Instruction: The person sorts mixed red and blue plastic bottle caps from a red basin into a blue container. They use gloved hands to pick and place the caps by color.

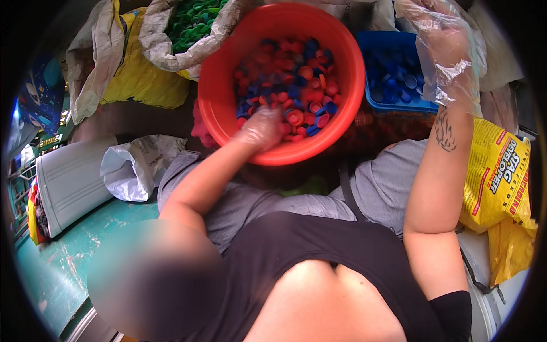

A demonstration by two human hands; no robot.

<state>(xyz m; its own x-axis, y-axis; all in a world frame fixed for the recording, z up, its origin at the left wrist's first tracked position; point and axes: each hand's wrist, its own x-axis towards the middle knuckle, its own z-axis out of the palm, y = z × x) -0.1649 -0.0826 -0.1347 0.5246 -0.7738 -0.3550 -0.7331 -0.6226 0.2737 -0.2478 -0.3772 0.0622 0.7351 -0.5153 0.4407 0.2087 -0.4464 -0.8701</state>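
A large red plastic basin (pixel 352 98) in front of me holds red and blue plastic bottle caps (pixel 305 92), with some orange ones. My left hand (pixel 264 127), in a thin clear plastic glove, reaches over the basin's near rim into the caps; it is blurred, and its fingertips are hard to make out. To the right stands a blue plastic tub (pixel 391 107) with blue caps (pixel 392 79). Over its right side my right hand (pixel 448 42) is raised, in a loose clear plastic glove; its fingers are partly cut off at the top edge, and what they hold cannot be told.
An open woven sack (pixel 156 51) of green caps (pixel 194 25) stands behind the basin's left side. Farther left are a yellow sack (pixel 141 81), a white plastic bag (pixel 124 175) and a light grey ribbed container (pixel 77 184). A yellow printed feed bag (pixel 491 171) lies at the right.
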